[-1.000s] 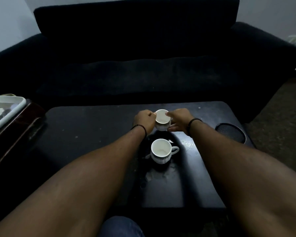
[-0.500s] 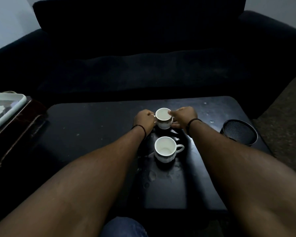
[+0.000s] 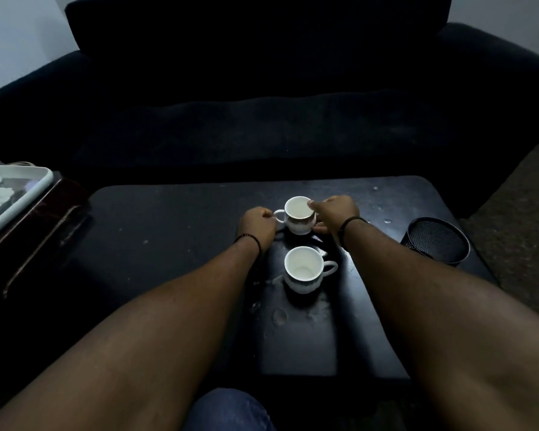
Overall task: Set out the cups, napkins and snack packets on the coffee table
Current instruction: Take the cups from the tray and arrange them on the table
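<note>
Two white cups stand on the dark coffee table (image 3: 168, 244). The far cup (image 3: 299, 214) has its handle pointing left. My left hand (image 3: 259, 225) is curled at that handle, its fingertips touching it. On the other side, my right hand (image 3: 335, 213) pinches the same cup, with one finger on the rim and the thumb low against its side. The near cup (image 3: 302, 269) is empty, its handle points right, and neither hand touches it. No napkins or snack packets are clearly visible.
A white tray (image 3: 28, 194) with pale items sits on a brown side table at the left. A black mesh basket (image 3: 436, 241) stands at the table's right edge. A dark sofa (image 3: 262, 135) runs behind the table. Water drops lie near the cups.
The far cup has come down a little towards the tabletop and its handle now shows on the left. Both hands stay at that cup. The near cup has not moved.
</note>
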